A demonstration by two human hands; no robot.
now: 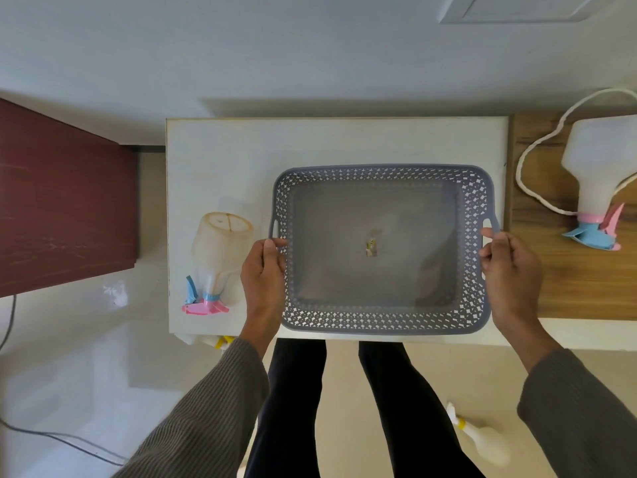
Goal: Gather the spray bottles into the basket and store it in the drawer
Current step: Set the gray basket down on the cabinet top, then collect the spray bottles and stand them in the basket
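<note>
A translucent spray bottle (220, 246) with a pink and blue trigger lay on its side at the left of the white tabletop (241, 146), just beside your left hand (263, 274). That hand gripped the left rim of the grey perforated plastic basket (384, 324), which sat empty on the tabletop; your right hand (510, 270) clasped the right rim by its handle slot. Another bottle (599, 174) lay on the wooden surface (551, 270) at far right. You looked to be positioning the basket; next, free a hand to fetch a smooth, rounded bottle.
</note>
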